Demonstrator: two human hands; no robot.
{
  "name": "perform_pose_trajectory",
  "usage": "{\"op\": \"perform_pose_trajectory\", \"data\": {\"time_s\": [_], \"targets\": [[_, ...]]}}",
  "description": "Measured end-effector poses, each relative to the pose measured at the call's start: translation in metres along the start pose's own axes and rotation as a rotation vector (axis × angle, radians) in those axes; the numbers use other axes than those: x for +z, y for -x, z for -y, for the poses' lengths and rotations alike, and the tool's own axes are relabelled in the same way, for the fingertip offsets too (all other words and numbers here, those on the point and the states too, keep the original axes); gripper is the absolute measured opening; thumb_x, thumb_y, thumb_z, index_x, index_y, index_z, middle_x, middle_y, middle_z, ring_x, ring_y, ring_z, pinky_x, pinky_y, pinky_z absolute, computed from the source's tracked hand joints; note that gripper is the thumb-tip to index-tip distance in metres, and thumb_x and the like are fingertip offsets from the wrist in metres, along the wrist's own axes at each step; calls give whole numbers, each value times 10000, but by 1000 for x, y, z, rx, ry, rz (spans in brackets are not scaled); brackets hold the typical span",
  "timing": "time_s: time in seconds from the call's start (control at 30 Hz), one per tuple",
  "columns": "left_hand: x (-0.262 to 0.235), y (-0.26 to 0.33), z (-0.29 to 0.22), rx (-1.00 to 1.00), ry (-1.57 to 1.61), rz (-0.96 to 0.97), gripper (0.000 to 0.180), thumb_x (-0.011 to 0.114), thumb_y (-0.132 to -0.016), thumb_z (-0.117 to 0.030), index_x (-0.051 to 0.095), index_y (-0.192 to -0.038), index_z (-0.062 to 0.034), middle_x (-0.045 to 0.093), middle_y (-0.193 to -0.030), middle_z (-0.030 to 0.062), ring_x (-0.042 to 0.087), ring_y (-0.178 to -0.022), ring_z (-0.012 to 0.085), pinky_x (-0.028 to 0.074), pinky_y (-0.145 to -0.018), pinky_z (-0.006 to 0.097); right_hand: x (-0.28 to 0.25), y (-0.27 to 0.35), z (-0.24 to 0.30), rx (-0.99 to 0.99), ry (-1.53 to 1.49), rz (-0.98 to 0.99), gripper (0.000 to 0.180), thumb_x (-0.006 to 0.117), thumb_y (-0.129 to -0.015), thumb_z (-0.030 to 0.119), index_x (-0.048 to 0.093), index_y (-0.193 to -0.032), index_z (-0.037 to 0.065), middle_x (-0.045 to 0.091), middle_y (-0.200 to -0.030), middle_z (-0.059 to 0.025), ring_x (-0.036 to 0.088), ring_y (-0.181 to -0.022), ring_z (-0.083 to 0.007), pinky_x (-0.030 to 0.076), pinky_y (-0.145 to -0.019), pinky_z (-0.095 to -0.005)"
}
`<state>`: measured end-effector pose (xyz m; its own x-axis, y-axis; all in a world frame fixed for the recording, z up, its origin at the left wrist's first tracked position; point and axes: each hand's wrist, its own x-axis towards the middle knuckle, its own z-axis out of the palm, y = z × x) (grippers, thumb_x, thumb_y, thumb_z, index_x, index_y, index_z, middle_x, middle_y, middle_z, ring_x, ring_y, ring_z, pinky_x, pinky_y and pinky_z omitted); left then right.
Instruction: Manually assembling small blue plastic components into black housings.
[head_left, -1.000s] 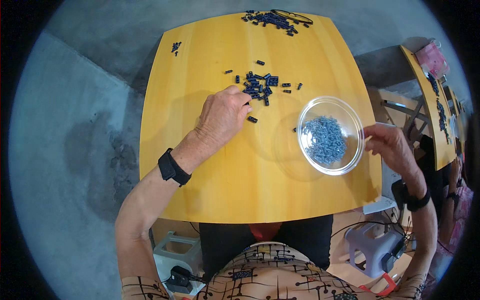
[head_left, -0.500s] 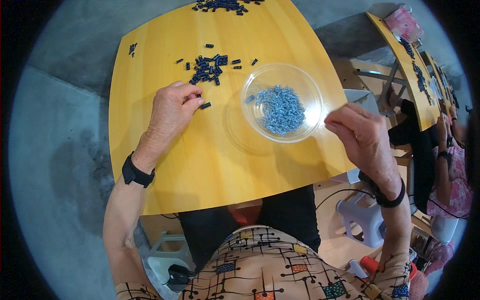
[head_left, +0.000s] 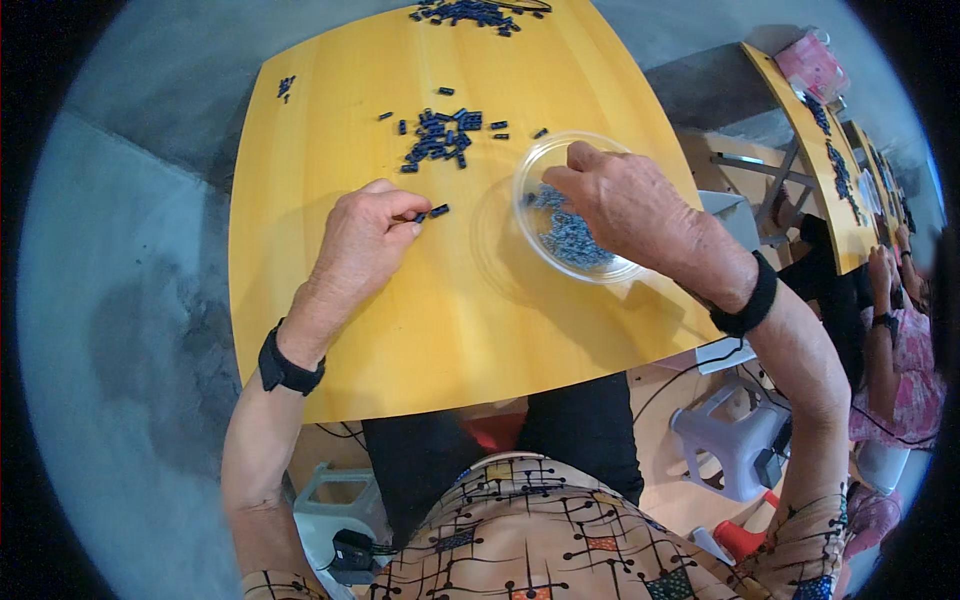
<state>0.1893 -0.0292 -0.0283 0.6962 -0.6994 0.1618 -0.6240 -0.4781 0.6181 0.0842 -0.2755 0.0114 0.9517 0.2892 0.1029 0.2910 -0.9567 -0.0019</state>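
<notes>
My left hand [head_left: 365, 235] is over the middle-left of the yellow table, thumb and forefinger pinching a small black cylindrical piece [head_left: 420, 217]. A second black piece [head_left: 440, 210] lies just beyond its fingertips. My right hand [head_left: 622, 200] reaches over the clear round bowl [head_left: 517, 212], its fingers bent together above the rim. Whatever those fingers hold, if anything, is hidden. Inside the bowl is a heap of small shiny blue-silver parts [head_left: 580, 245], partly covered by the right hand. A loose pile of black cylindrical pieces [head_left: 437, 138] lies beyond my left hand.
A larger black pile [head_left: 475, 14] sits at the table's far edge, and a small cluster of tiny dark parts [head_left: 286, 87] at far left. A second table [head_left: 765, 80] with black pieces and a seated person [head_left: 890, 340] are at right. Plastic stools [head_left: 730, 440] stand below.
My right hand has moved left, from beside the bowl to over it. The left hand still pinches near the black pieces. The whole view has shifted slightly.
</notes>
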Motion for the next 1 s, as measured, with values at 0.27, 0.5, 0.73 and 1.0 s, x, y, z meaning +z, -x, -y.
{"op": "perform_pose_trajectory", "data": {"time_s": [0.27, 0.5, 0.73, 1.0], "targets": [[-2, 4, -2, 3, -35, -89, 161, 644, -687, -41, 661, -847, -31, 604, -766, 125, 606, -706, 265, 481, -648, 338, 13, -10, -3, -71, -2, 41, 91, 551, -727, 51, 559, -806, 8, 562, -825, -150, 604, -714, -314, 493, -623, -405], [-18, -10, 12, -46, -97, -202, 154, 658, -692, -60, 663, -843, -30, 615, -765, 134, 608, -725, 275, 479, -671, 350, 10, -7, -10, 21, -74, 38, 68, 538, -702, 24, 565, -760, 0, 577, -768, -158, 596, -698, -331, 491, -641, -397], [-15, -35, 30, 19, -220, -189, 175, 636, -726, -93, 658, -879, -10, 623, -775, 133, 613, -721, 244, 474, -650, 324, 7, 1, -12, 25, -71, 18, 67, 522, -696, 1, 569, -744, -3, 582, -738, -153, 595, -697, -323, 487, -639, -394], [-4, -52, 31, 71, -254, -189, 134, 658, -713, -113, 669, -819, -32, 620, -755, 129, 610, -721, 263, 473, -655, 335, 4, 10, -15, 1, -133, -101, 125, 531, -698, -8, 618, -787, 8, 607, -717, -130, 610, -661, -305, 495, -596, -376]]}}
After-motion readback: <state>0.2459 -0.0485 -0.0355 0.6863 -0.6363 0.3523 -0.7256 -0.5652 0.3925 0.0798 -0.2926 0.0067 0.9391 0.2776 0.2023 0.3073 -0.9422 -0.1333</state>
